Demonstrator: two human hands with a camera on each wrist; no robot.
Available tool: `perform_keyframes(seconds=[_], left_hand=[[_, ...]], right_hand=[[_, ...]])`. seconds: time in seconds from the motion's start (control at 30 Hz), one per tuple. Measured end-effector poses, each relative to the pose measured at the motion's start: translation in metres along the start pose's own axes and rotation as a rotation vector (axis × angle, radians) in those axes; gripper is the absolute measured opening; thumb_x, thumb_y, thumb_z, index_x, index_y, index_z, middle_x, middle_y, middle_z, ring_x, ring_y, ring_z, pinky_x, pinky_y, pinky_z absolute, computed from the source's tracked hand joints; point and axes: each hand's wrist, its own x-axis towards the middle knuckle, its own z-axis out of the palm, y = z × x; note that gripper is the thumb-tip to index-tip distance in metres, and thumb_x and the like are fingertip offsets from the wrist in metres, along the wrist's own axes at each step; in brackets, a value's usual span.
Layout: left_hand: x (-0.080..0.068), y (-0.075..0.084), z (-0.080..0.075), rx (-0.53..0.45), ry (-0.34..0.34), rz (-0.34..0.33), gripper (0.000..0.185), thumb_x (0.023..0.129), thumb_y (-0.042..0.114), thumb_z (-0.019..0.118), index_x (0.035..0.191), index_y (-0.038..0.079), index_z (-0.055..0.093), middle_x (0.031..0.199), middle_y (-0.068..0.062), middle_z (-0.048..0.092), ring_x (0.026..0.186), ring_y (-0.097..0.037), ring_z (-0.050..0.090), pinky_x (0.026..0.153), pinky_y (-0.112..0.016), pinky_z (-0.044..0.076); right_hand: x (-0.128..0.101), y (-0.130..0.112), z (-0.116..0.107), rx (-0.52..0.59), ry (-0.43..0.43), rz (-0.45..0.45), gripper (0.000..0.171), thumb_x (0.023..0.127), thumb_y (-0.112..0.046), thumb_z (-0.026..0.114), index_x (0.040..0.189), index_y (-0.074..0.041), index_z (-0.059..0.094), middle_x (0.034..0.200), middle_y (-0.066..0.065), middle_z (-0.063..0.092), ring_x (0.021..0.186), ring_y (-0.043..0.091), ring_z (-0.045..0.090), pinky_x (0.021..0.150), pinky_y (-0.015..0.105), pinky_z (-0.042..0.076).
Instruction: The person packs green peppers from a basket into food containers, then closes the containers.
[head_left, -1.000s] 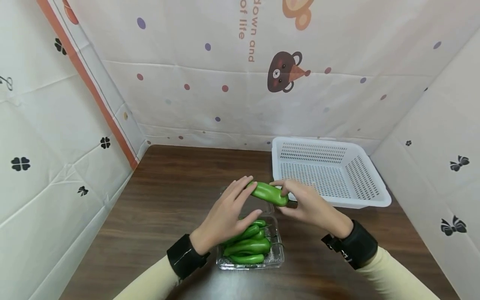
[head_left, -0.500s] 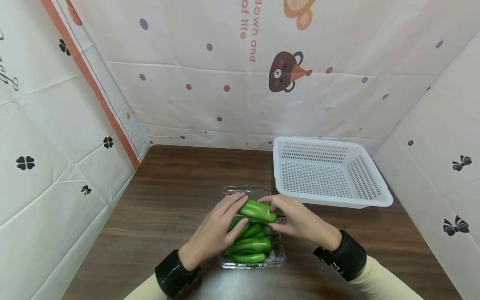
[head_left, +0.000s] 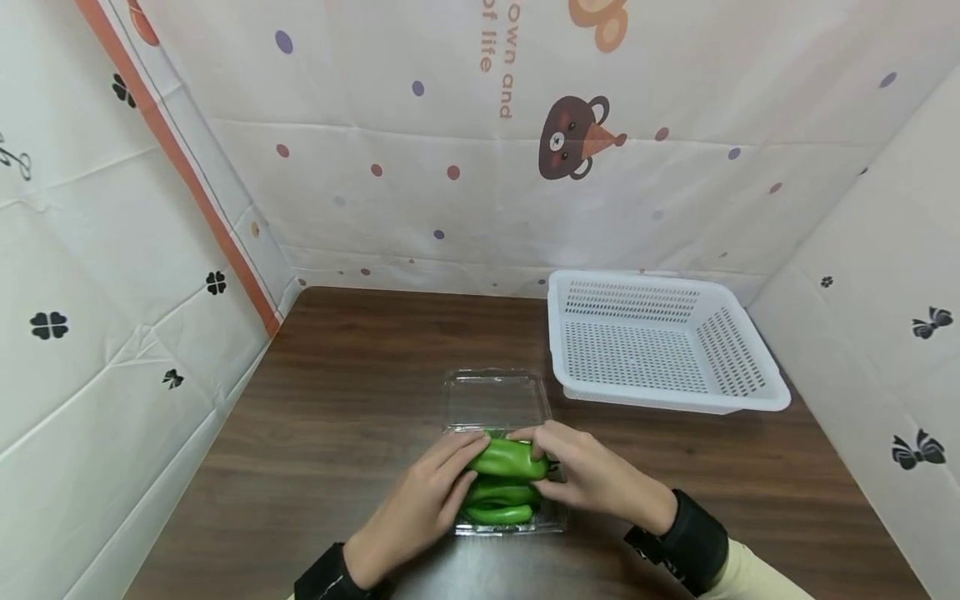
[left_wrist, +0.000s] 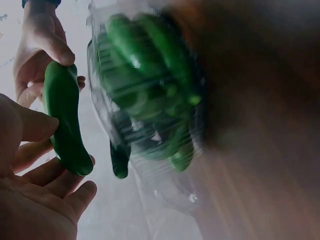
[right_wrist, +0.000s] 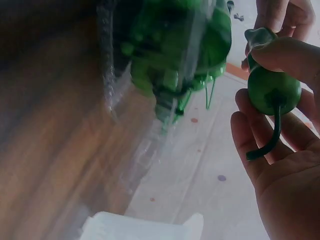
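Together, left hand (head_left: 420, 508) and right hand (head_left: 588, 475), fingers curled around one green pepper (head_left: 508, 457) over the clear tray (head_left: 551, 521).

Backdrop sheet (head_left: 525, 167): "own and", "of life".

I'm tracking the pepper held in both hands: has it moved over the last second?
Yes. The green pepper has come down and toward the person, away from the white basket, and now sits over the clear tray.

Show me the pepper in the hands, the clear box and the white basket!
pepper (head_left: 508, 457), head view, middle of its green skin.
box (head_left: 495, 398), head view, its open clear lid.
basket (head_left: 667, 404), head view, near rim.
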Motion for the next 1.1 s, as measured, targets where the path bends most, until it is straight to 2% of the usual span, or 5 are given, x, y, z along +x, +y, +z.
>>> perform_keyframes(seconds=[0.17,0.3,0.53,0.83,1.1], left_hand=[[-0.011,0.004,0.002,-0.011,-0.003,0.013,0.048,0.094,0.006,0.071,0.141,0.003,0.06,0.142,-0.012,0.06,0.134,-0.029,0.056,0.112,-0.048,0.045],[-0.018,0.004,0.006,-0.008,0.023,0.068,0.046,0.094,0.007,0.073,0.139,0.004,0.061,0.139,-0.013,0.062,0.132,-0.03,0.057,0.109,-0.055,0.046],[-0.029,0.002,0.014,-0.021,0.069,0.137,0.041,0.095,0.011,0.073,0.135,0.005,0.065,0.133,-0.013,0.065,0.127,-0.03,0.061,0.108,-0.058,0.046],[-0.035,0.001,0.017,-0.048,0.024,0.09,0.042,0.09,0.01,0.08,0.13,0.009,0.068,0.131,-0.007,0.067,0.131,-0.03,0.059,0.11,-0.058,0.043],[-0.035,0.001,0.017,-0.048,0.003,0.062,0.044,0.089,0.01,0.081,0.131,0.011,0.068,0.13,-0.006,0.067,0.131,-0.03,0.058,0.112,-0.056,0.042]], right_hand=[[-0.009,-0.006,0.009,-0.046,0.005,-0.003,0.045,0.074,0.005,0.084,0.098,-0.012,0.05,0.132,0.008,0.065,0.102,0.011,0.061,0.083,0.026,0.057],[-0.015,-0.009,0.017,-0.109,0.009,0.007,0.047,0.072,0.001,0.087,0.101,-0.015,0.054,0.131,0.001,0.065,0.095,0.005,0.054,0.087,0.031,0.055],[-0.026,-0.014,0.026,-0.117,0.014,0.03,0.045,0.075,-0.003,0.086,0.103,-0.019,0.055,0.134,-0.002,0.064,0.105,0.009,0.056,0.086,0.031,0.052],[-0.036,-0.014,0.033,-0.121,0.032,0.042,0.036,0.088,-0.033,0.084,0.116,-0.024,0.063,0.134,-0.002,0.064,0.12,0.018,0.056,0.098,0.041,0.05],[-0.038,-0.014,0.034,-0.092,0.052,0.064,0.034,0.09,-0.031,0.082,0.118,-0.024,0.064,0.134,-0.002,0.063,0.121,0.017,0.056,0.097,0.04,0.051]])
